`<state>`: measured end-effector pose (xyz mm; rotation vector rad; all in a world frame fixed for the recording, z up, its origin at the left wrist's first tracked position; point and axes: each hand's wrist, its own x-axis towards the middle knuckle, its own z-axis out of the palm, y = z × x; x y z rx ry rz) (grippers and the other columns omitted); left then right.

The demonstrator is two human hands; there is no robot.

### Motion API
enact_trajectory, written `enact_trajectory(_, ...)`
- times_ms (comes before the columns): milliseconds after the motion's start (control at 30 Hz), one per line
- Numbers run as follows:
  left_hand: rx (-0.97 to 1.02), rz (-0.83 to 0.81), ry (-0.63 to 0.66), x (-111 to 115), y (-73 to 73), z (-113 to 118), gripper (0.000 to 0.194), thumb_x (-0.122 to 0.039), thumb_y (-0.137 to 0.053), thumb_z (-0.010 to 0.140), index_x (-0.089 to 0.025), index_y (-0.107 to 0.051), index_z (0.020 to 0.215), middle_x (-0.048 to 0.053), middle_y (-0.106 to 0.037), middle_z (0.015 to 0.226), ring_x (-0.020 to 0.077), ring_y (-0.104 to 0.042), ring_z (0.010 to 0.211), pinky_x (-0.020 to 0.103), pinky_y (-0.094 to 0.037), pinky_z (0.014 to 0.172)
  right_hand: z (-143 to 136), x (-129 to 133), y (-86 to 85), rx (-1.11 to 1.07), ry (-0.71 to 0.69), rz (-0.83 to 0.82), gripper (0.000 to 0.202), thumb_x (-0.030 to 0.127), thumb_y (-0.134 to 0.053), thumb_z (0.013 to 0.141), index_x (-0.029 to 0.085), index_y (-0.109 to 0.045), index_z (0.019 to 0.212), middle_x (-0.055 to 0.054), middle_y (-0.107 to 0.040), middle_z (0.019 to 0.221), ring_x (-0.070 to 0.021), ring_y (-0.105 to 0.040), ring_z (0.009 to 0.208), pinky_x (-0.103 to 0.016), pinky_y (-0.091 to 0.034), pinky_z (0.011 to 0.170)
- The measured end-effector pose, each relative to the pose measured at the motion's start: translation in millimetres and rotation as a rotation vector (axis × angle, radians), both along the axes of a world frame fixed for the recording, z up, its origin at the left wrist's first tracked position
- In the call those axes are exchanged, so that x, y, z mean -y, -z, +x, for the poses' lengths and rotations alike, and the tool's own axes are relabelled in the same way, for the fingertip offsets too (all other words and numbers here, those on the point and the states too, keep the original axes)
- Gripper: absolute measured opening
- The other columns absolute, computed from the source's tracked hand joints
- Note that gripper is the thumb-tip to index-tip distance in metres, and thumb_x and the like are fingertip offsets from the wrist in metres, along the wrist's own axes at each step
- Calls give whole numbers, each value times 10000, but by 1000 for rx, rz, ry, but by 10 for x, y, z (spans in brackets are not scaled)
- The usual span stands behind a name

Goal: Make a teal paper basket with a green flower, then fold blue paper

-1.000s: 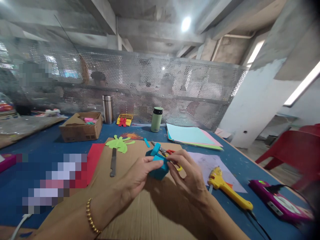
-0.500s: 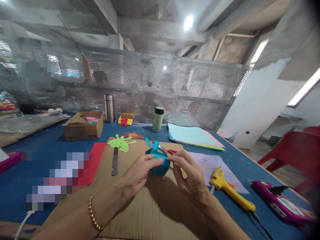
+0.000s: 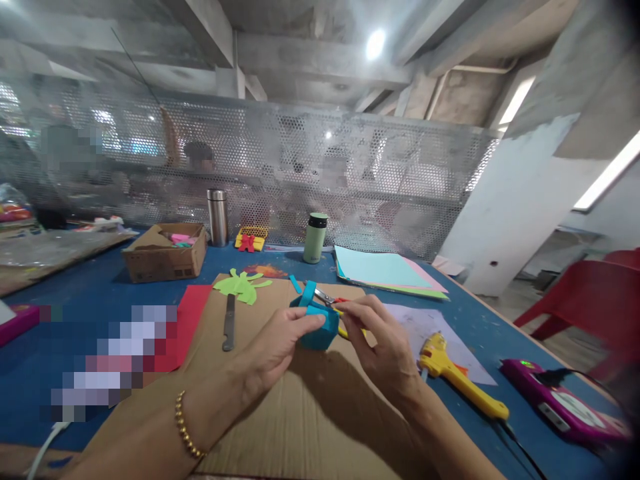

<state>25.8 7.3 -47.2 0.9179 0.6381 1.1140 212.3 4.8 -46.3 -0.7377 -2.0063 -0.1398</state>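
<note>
My left hand point(image 3: 285, 340) is closed on a small blue paper basket point(image 3: 320, 333), thumb across its near top and fingers behind. The basket is held above the cardboard, with a curved blue paper strip point(image 3: 309, 293) like a handle standing up at its left. My right hand point(image 3: 377, 333) is closed in a pinch at the basket's right upper rim. Whether a small piece sits between those fingertips is hidden. Just behind the basket lie scissors point(image 3: 341, 301) with red and yellow handles, partly covered by my hand.
Under my hands is a brown cardboard sheet point(image 3: 260, 427). Green paper leaves point(image 3: 243, 287) and a grey blade point(image 3: 229, 323) lie left. To the right rest a yellow glue gun point(image 3: 460, 383) and a purple power strip point(image 3: 555, 400). Behind stand a green bottle point(image 3: 315, 240) and a cardboard box point(image 3: 167, 253).
My right fingers have shifted slightly up at the basket's rim, and the basket has tilted a little. My left hand keeps its hold.
</note>
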Motion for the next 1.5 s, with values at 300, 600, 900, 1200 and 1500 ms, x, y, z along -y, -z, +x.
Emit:
enact_trajectory(300,-81,17,-2,7,7,13,237,-360,-878,621,-166,-762,691,2,-672,712,135,-521,719,268,-405,739,22,39,-101,142,3,-14,152,85,-524,984,191,-630,1011,-52,-624,904,-168,-624,832,-271,-515,706)
enact_trajectory(600,-326,164,31,80,-15,18,228,-376,-752,719,-154,-740,673,1,-610,689,132,-445,703,280,-338,722,127,192,-237,330,80,-136,156,96,-503,981,209,-562,891,-30,-613,852,-140,-567,692,-240,-433,606)
enact_trajectory(900,-316,115,42,71,30,37,256,-405,-758,695,-151,-739,666,18,-612,677,141,-457,687,293,-330,706,119,161,-198,322,111,-97,183,33,-484,877,210,-503,837,15,-531,759,-107,-438,572,-231,-331,534)
enact_trajectory(1200,-147,12,67,75,16,41,228,-357,-847,625,-150,-758,661,30,-674,710,142,-520,716,273,-390,716,97,121,-213,272,46,-88,211,4,-473,852,213,-482,818,40,-483,725,-92,-399,574,-215,-329,544)
enact_trajectory(1500,-111,3,62,66,29,33,236,-353,-858,638,-151,-741,665,8,-662,689,124,-519,679,269,-397,714,110,91,-169,269,66,-106,210,13,-478,860,221,-476,827,42,-484,732,-98,-419,594,-227,-349,568)
